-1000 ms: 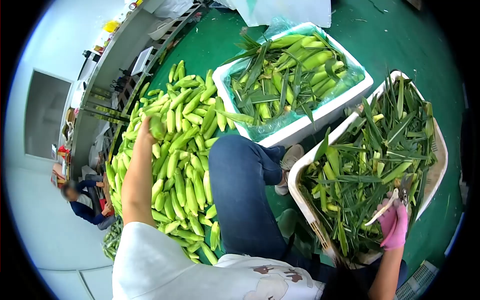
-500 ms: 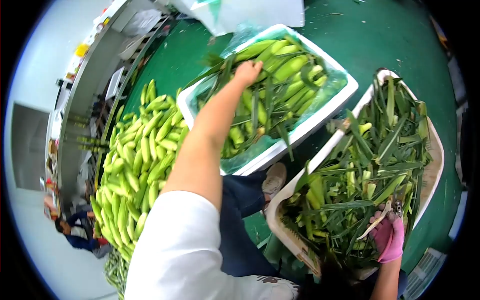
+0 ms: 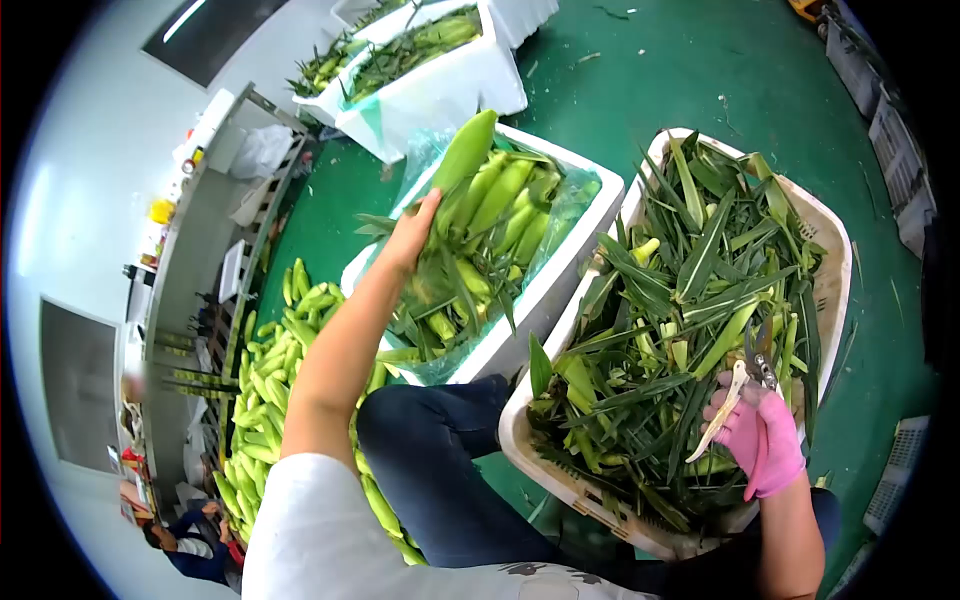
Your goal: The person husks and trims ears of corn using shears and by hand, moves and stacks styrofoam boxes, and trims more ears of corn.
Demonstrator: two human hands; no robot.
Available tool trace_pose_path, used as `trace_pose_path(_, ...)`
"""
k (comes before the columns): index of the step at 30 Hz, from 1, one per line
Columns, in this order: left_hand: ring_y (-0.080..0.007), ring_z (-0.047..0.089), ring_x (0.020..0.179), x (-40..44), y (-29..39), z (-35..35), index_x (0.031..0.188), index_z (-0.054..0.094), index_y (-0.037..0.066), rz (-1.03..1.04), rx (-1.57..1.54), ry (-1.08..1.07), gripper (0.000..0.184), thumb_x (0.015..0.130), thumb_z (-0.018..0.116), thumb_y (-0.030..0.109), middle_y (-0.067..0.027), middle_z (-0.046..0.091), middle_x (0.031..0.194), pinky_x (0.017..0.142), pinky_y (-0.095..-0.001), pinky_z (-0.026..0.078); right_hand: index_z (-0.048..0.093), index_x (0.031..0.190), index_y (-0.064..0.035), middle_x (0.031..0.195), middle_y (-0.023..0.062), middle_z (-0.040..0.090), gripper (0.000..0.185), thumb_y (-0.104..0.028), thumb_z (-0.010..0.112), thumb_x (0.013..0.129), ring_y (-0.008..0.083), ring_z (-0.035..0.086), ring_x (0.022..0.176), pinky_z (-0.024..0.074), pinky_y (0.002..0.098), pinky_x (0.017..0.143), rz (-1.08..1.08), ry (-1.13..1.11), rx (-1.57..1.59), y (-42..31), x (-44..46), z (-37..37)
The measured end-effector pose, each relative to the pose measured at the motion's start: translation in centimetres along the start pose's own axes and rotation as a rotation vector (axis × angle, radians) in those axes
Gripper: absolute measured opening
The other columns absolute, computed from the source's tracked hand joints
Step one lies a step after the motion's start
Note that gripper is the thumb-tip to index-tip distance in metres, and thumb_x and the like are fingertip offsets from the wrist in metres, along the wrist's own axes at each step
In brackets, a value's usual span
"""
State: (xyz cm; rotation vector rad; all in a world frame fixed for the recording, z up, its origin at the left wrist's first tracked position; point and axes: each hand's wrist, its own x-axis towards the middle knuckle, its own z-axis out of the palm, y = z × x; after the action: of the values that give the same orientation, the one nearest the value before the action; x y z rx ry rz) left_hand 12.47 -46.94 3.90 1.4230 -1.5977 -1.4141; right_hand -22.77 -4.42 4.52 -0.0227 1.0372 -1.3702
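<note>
My bare left hand (image 3: 412, 232) grips an ear of corn (image 3: 467, 150) in green husk. It is raised tip-up over the near left part of a white foam box (image 3: 575, 157). More husked ears (image 3: 505, 195) and long leaves lie in that box on a clear green liner. My right hand (image 3: 760, 440), in a pink glove, is closed around pruning shears (image 3: 735, 385) with pale handles, their blades pointing away from me. It is over a pale plastic basket (image 3: 842, 260) heaped with cut corn leaves (image 3: 700, 262) and stalk pieces.
A big pile of green corn ears (image 3: 265, 420) lies on the floor to the left. More foam boxes (image 3: 440, 112) with corn stand at the back. Shelving (image 3: 215, 185) lines the left wall, where a person (image 3: 195, 545) sits low. Crates (image 3: 900, 165) stand at right.
My left hand has lifted an ear of corn out of the foam box. The right hand still holds the shears over the basket. The view has shifted, bringing more back boxes into sight.
</note>
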Motion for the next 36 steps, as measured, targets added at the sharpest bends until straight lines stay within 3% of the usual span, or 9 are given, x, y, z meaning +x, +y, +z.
trace_pose_path(2,-0.0162,0.061,0.069,-3.6,1.2,-1.7,0.119,0.06,0.003,-0.061,-0.043,-0.238,0.071,0.097,0.038,0.067,-0.0059,0.067,0.092,0.07,-0.032,0.055,0.05,0.13,0.0024,0.101,0.0106,0.063,0.049,-0.022,0.059,0.088,0.0245,0.063,0.094,0.0503,0.0375,0.087,-0.077,-0.014,-0.065,-0.1,-0.9,0.3)
trace_pose_path(5,-0.0288,0.065,0.102,-13.1,6.8,5.4,0.133,0.049,0.002,-0.011,-0.418,-0.362,0.066,0.095,0.051,0.056,-0.0171,0.06,0.122,0.085,-0.0452,0.057,0.05,0.13,0.002,0.099,0.0087,0.062,0.049,-0.021,0.059,0.087,0.0202,0.061,0.091,0.0478,0.0326,0.084,-0.172,-0.009,-0.276,-0.5,-1.6,0.9)
trace_pose_path(10,-0.0171,0.049,0.079,-14.8,3.3,14.6,0.136,0.045,-0.002,-0.397,-1.0,-0.914,0.066,0.089,0.05,0.044,-0.0145,0.054,0.116,0.063,-0.0332,0.054,0.05,0.129,-0.0007,0.098,0.0059,0.057,0.057,-0.02,0.071,0.079,0.0148,0.057,0.089,0.0474,0.0303,0.082,-0.407,-0.006,-0.795,-2.7,-3.5,1.7)
trace_pose_path(13,-0.0181,0.051,0.07,-17.5,3.9,18.5,0.135,0.045,-0.002,-0.371,-0.885,-1.193,0.065,0.091,0.046,0.047,-0.0152,0.052,0.113,0.057,-0.0319,0.051,0.053,0.121,0.0015,0.103,0.0081,0.059,0.052,-0.024,0.072,0.08,0.0151,0.058,0.093,0.0475,0.0302,0.085,-0.644,0.058,-0.902,-2.9,-3.3,-0.1)
trace_pose_path(15,-0.0209,0.059,0.079,-19.2,4.6,20.0,0.142,0.04,0.001,-0.127,-0.358,-0.994,0.075,0.091,0.053,0.054,-0.015,0.054,0.125,0.067,-0.031,0.053,0.054,0.121,0.0019,0.101,0.0073,0.061,0.049,-0.024,0.071,0.083,0.0135,0.058,0.089,0.0481,0.0292,0.083,-0.479,0.02,-0.584,-3.3,-3.5,-1.0)
trace_pose_path(19,-0.0232,0.053,0.122,-21.4,3.9,24.5,0.151,0.03,0.006,0.324,-0.004,-0.816,0.093,0.077,0.083,0.027,-0.0101,0.05,0.136,0.102,-0.0347,0.042,0.057,0.119,0.0004,0.099,0.0043,0.063,0.044,-0.026,0.071,0.087,0.0138,0.059,0.09,0.0489,0.0298,0.083,-0.517,0.131,-0.123,-3.5,-3.7,0.1)
trace_pose_path(22,-0.0271,0.053,0.119,-22.3,4.2,25.1,0.139,0.044,0.003,0.616,0.461,-0.65,0.08,0.069,0.083,0.011,-0.0125,0.052,0.124,0.101,-0.0365,0.042,0.058,0.119,-0.0003,0.101,0.0038,0.063,0.041,-0.024,0.07,0.087,0.0134,0.059,0.091,0.0486,0.0295,0.086,-0.574,0.111,-0.231,-4.0,-2.9,-0.2)
trace_pose_path(29,-0.0372,0.056,0.105,-22.0,4.2,24.0,0.134,0.048,0.008,1.028,0.809,-0.281,0.076,0.067,0.081,0.003,-0.0148,0.056,0.115,0.088,-0.0431,0.048,0.058,0.125,-0.0027,0.105,0.0037,0.064,0.042,-0.018,0.066,0.086,0.0114,0.058,0.091,0.0514,0.0271,0.074,-0.546,0.045,-0.246,-3.2,-0.7,-0.5)
trace_pose_path(36,-0.0333,0.059,0.096,-23.7,2.8,23.5,0.145,0.042,0.01,0.966,0.893,-0.271,0.092,0.065,0.087,0.017,-0.0126,0.057,0.111,0.081,-0.0416,0.048,0.053,0.13,-0.0022,0.11,0.0063,0.063,0.046,-0.012,0.062,0.086,0.014,0.06,0.097,0.0477,0.0303,0.092,-0.687,0.003,-0.237,-1.9,-0.4,0.8)
